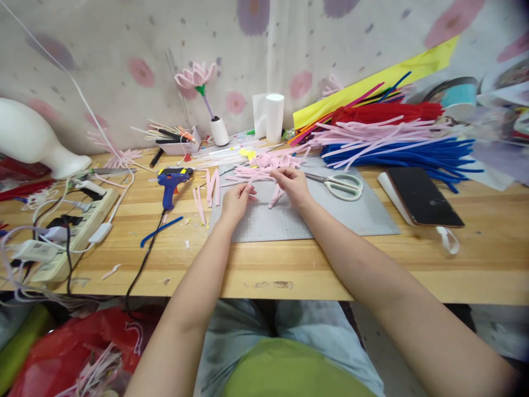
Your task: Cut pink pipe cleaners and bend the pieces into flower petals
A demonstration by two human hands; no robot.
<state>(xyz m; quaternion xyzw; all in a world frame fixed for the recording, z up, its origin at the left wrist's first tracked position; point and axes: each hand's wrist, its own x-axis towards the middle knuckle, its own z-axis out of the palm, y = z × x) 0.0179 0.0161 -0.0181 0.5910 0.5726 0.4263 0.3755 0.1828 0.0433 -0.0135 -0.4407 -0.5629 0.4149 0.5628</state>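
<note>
My left hand (236, 203) and my right hand (291, 184) are close together above the grey cutting mat (268, 229), each with its fingers pinched. A pink pipe cleaner (261, 177) runs between them, its ends partly hidden by my fingers. Just behind lies a pile of pink pipe cleaner pieces (276, 160). One more pink piece (275, 197) rests on the mat between my hands. Beside my right hand are scissors with pale handles (344, 187). Several folded pink strips (212, 187) lie left of my left hand.
A blue glue gun (170, 184) stands at left, its cord trailing over the table's front edge. Further left is a power strip (78, 237) with cables. Blue pipe cleaners (413, 157) are heaped at back right, near a phone (425, 196). A pink flower (196, 77) stands behind.
</note>
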